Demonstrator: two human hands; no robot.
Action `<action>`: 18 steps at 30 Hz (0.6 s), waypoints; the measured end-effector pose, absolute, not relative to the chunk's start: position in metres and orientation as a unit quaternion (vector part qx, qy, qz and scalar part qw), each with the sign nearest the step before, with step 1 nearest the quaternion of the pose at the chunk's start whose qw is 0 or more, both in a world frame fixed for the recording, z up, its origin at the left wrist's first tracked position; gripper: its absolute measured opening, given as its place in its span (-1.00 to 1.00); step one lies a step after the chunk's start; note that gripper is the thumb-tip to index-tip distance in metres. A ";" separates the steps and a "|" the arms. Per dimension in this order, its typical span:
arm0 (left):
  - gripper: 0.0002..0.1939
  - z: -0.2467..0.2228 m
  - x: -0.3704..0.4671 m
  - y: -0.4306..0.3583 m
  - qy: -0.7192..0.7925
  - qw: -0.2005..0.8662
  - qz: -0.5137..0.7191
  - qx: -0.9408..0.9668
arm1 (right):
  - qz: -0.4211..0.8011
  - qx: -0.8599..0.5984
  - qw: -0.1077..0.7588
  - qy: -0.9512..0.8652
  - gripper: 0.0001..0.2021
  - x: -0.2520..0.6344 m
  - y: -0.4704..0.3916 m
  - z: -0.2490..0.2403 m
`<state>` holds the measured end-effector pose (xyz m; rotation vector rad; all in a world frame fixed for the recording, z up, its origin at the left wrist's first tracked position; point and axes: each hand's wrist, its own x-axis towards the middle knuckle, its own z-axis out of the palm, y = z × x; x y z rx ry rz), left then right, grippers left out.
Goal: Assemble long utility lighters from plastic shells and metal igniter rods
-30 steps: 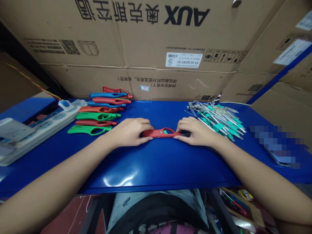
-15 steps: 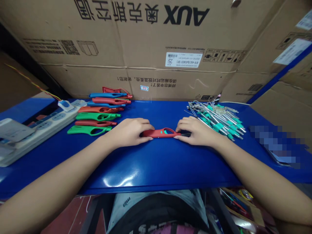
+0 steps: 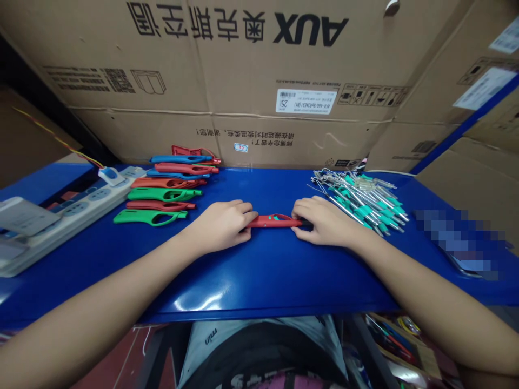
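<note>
One red casing [image 3: 267, 221] is at the middle of the blue table [image 3: 284, 275], the left hand [image 3: 227, 226] pinching its left end, the right hand [image 3: 320, 220] its right. At left sit at least eight coloured casings [image 3: 158, 182]; at right, one heap of metal rods [image 3: 367, 204], too overlapped to count.

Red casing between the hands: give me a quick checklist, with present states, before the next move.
1. Left hand gripping the red casing at its left end: ok.
2. Right hand at its right end: ok.
3. Parts seated inside the casing: cannot tell, mostly hidden.
4. Rod pile neatly aligned: not ok, rods cross and overlap.
5. Power strip apart from the red casing: ok, well to its left.
</note>
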<state>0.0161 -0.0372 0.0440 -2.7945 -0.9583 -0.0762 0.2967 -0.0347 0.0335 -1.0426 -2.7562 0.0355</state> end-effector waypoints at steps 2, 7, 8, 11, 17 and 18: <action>-0.75 0.043 0.016 -0.036 -0.321 0.096 -0.042 -0.941 | -0.004 -0.356 0.097 -0.930 -0.88 0.297 -0.034 0.033; -0.69 0.039 0.014 -0.032 -0.305 0.080 -0.101 -0.944 | -0.026 -0.319 0.129 -0.939 -0.79 0.304 -0.032 0.033; -0.68 0.038 0.014 -0.032 -0.300 0.077 -0.107 -0.945 | -0.028 -0.308 0.136 -0.941 -0.79 0.305 -0.032 0.033; -0.67 0.039 0.014 -0.032 -0.292 0.075 -0.116 -0.946 | -0.031 -0.294 0.150 -0.944 -0.78 0.307 -0.033 0.035; -0.68 0.047 0.014 -0.034 -0.301 0.114 -0.117 -0.939 | -0.062 -0.336 0.167 -0.925 -0.77 0.304 -0.035 0.039; -0.68 0.048 0.014 -0.034 -0.304 0.122 -0.119 -0.937 | -0.071 -0.336 0.175 -0.923 -0.77 0.303 -0.035 0.039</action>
